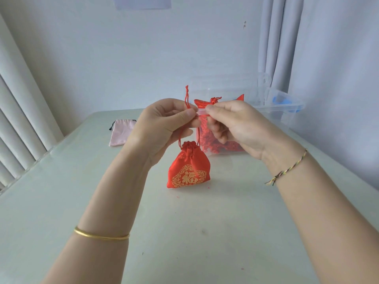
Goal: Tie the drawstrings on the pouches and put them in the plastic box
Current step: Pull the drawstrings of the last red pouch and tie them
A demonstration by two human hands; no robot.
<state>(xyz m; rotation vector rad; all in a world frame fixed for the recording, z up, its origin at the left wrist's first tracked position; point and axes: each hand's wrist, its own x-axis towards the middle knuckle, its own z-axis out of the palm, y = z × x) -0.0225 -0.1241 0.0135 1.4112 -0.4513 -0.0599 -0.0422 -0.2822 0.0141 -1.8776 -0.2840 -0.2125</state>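
A red pouch (188,170) with gold embroidery hangs by its red drawstrings (186,97), its mouth gathered closed and its bottom near the table. My left hand (164,126) pinches the strings between thumb and forefinger, one string end sticking up above it. My right hand (233,126) pinches the strings just to the right, fingertips almost meeting the left hand's. Behind my hands stands the clear plastic box (287,105), holding several red pouches (213,101).
A pale pink pouch (121,132) with a black drawstring lies flat at the table's far left. A blue object (281,101) sits inside the box at the right. White blinds run along the left, a curtain hangs at the back right.
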